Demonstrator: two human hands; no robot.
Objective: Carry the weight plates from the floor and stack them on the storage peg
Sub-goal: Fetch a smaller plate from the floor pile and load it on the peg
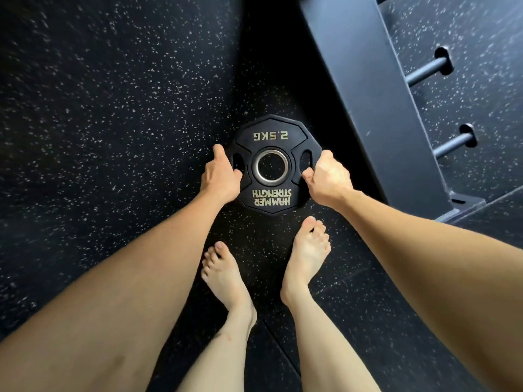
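fingers curled on faceted rubber plate

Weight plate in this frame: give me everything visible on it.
The black rubber-coated weight plate is many-sided, with a silver metal ring round its centre hole, two grip slots beside it, and gold lettering: "2.5KG" and "HAMMER STRENGTH", upside down to the camera. It faces the camera flat, above the speckled black floor. The left hand and right hand grip its opposite edges; whether it is lifted is unclear.
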